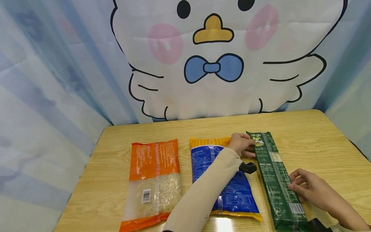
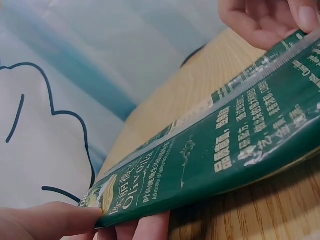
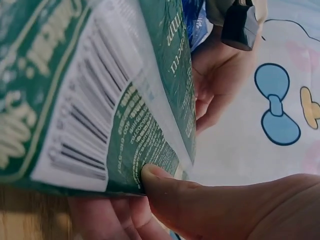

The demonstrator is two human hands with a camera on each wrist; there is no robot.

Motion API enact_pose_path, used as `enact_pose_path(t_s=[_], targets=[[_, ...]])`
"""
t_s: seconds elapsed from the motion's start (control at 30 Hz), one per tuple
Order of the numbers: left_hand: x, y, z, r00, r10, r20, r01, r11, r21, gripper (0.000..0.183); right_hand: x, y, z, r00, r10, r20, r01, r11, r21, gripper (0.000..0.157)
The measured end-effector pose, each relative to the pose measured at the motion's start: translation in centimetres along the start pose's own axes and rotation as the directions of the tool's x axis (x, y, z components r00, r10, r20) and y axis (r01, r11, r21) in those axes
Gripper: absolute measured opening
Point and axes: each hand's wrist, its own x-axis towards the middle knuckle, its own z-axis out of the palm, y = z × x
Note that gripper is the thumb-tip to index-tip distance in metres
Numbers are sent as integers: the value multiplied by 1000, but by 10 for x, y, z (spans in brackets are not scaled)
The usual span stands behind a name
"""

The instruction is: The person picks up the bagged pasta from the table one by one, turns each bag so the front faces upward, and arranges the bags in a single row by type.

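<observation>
A long green spaghetti packet (image 1: pixel 273 180) lies on the right of the table, its back with a barcode facing up. My left hand (image 1: pixel 242 145) pinches its far left edge, thumb on top and fingers underneath, as the left wrist view shows. Lower on the opposite edge, my right hand (image 1: pixel 313 190) pinches it the same way; the right wrist view shows the thumb (image 3: pixel 165 182) beside the barcode. Under my left forearm lies a blue and yellow bag (image 1: pixel 237 196), partly covered by the sleeve.
An orange bag (image 1: pixel 153 180) with a transparent window and pale contents lies at the left of the wooden table (image 1: pixel 95 180). Behind the table hangs a curtain (image 1: pixel 214 96) with a cartoon figure. A black wrist device (image 1: pixel 247 167) sits on my left wrist.
</observation>
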Motion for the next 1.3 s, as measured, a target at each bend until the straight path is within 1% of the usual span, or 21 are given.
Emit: enact_pose_path(t_s=[0.17, 0.3, 0.43, 0.5, 0.57, 0.67, 0.77, 0.83, 0.93, 1.0, 1.13, 1.2, 1.3], targets=[[-2, 1, -3, 999, 8, 46, -6, 1000, -31, 13, -2, 1, -6, 999, -5, 47, 2, 998, 63, 29], [-4, 2, -3, 997, 9, 79, -3, 997, -72, 16, -4, 3, -9, 997, -21, 77, 13, 995, 98, 29], [-6, 6, -2, 993, 24, 112, -12, 995, -102, 20, -7, 1, -11, 997, -13, 76, 4, 994, 112, 33], [-8, 9, 0, 992, 28, 121, -16, 994, -107, 21, -8, -1, -10, 998, -1, 58, -6, 994, 113, 38], [-10, 13, 3, 992, 31, 121, -18, 994, -109, 19, -9, -4, -9, 1000, 12, 29, -15, 994, 110, 43], [-13, 18, 7, 995, 22, 97, -10, 993, -122, 19, -10, -4, -7, 999, 39, -3, -38, 993, 113, 52], [-17, 21, 9, 998, 11, 69, -2, 991, -131, 19, -10, -3, -8, 998, 59, 3, -58, 991, 124, 59], [-19, 23, 8, 999, 4, 54, 4, 991, -137, 20, -10, -4, -8, 999, 50, 7, -50, 991, 121, 63], [-21, 26, 7, 999, 1, 52, 6, 990, -144, 20, -12, -10, -5, 1000, 25, -7, -24, 993, 117, 68], [-23, 27, 6, 998, 4, 56, 5, 989, -147, 19, -14, -17, -2, 999, 16, -30, -13, 995, 96, 72], [-25, 30, 8, 998, 4, 60, 6, 987, -158, 18, -17, -30, 2, 998, 46, -41, -44, 998, 45, 84], [-27, 31, 9, 999, 5, 52, 4, 987, -162, 19, -18, -34, 4, 998, 46, -34, -46, 999, 15, 87], [-29, 32, 12, 999, 4, 46, 4, 986, -169, 19, -19, -36, 7, 999, 20, -45, -20, 1000, -10, 88]])
